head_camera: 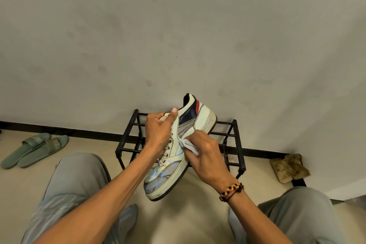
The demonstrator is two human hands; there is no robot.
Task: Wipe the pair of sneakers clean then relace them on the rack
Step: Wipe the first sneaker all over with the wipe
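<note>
Sneaker unbranded; left hand grips it, right hand presses wipe.

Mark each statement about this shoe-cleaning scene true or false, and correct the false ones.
1. The left hand grips the sneaker near its tongue. True.
2. The right hand holds a brush against the sneaker. False: it holds a white wipe against the shoe's side.
3. The sneaker has no lace threaded through its visible eyelets. True.
4. A pair of green slides sits on the rack. False: the slides lie on the floor to the left, apart from the rack.
5. A braided bracelet is on the left wrist. False: it is on the right wrist.
</note>
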